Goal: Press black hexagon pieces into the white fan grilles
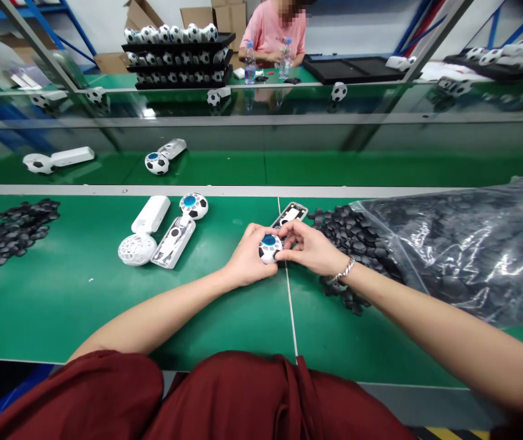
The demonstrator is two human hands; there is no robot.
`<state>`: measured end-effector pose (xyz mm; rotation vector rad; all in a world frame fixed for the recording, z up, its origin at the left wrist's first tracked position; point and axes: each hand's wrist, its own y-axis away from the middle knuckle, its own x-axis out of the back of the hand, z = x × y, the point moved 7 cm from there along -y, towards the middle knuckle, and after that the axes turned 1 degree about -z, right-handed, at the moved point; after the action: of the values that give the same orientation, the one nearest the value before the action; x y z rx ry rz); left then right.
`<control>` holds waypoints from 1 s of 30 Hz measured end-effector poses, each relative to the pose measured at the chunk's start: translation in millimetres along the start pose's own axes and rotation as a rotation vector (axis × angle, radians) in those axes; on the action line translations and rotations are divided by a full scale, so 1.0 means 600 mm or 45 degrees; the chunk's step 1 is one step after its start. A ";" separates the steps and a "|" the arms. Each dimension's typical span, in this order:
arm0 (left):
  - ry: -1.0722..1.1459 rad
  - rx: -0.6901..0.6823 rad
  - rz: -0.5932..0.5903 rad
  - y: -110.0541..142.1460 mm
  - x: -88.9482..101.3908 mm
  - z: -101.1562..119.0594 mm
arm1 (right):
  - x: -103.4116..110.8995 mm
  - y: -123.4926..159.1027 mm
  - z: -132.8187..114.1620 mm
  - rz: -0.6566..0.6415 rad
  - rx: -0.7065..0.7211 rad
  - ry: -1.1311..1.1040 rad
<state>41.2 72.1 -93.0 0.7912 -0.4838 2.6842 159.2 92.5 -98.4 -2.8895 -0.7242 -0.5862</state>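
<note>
Football-patterned device (269,251) sits left of the clear bag (476,244), its round end grasped in my left hand (244,258). My right hand (314,247) bends its fingertips against it; from here I cannot tell whether they pinch anything.

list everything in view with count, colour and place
near bench: one, green, foreground
held device: one, white, black and blue, centre
resting devices: two, mostly white, left on near bench
farther devices: two, mostly white, beyond bench, left
loose pieces: two heaps, black, far left and right
plastic bag: one, clear, right
stacked trays: three, black, back left
other trays: at least two, black, back right
far balls: many, white and black, back
bottles: two, clear, back centre
cardboard boxes: several, brown, back
co-worker: one, pink shirt, back centre
bracelet: one, silver, right wrist
garment: one, maroon, bottom
left hand: one, bare, around device's ball
right hand: one, bare, at its right
</note>
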 end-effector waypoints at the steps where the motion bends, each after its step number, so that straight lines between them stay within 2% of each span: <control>1: -0.005 0.007 0.028 0.001 -0.001 0.001 | 0.001 0.000 -0.001 -0.003 -0.008 -0.003; 8: -0.029 0.023 0.130 0.006 -0.003 0.006 | 0.000 0.002 -0.010 0.005 0.001 0.031; 11: -0.002 0.006 0.102 0.003 -0.002 0.004 | -0.001 -0.002 -0.013 0.029 0.008 0.003; 14: 0.049 0.037 0.030 0.000 0.007 -0.004 | 0.006 -0.004 -0.023 -0.022 0.047 -0.004; 16: 0.088 0.073 -0.049 0.000 0.017 -0.012 | 0.026 0.006 -0.030 0.027 0.084 0.178; 18: 0.116 0.095 -0.120 0.000 0.031 -0.020 | 0.047 0.024 -0.031 0.091 0.097 0.484; 21: 0.105 0.145 -0.162 0.000 0.052 -0.032 | 0.049 0.057 -0.016 0.026 0.105 0.831; 27: -0.018 0.175 -0.056 -0.002 0.066 -0.038 | 0.031 0.079 0.003 0.038 0.172 1.001; 30: 0.108 0.280 -0.028 -0.003 0.066 -0.053 | 0.031 0.073 0.005 0.021 0.148 1.032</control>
<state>-4.8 94.0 -95.4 0.7300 -0.1602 2.7686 196.0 62.6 -94.4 -2.2247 -0.5629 -1.5048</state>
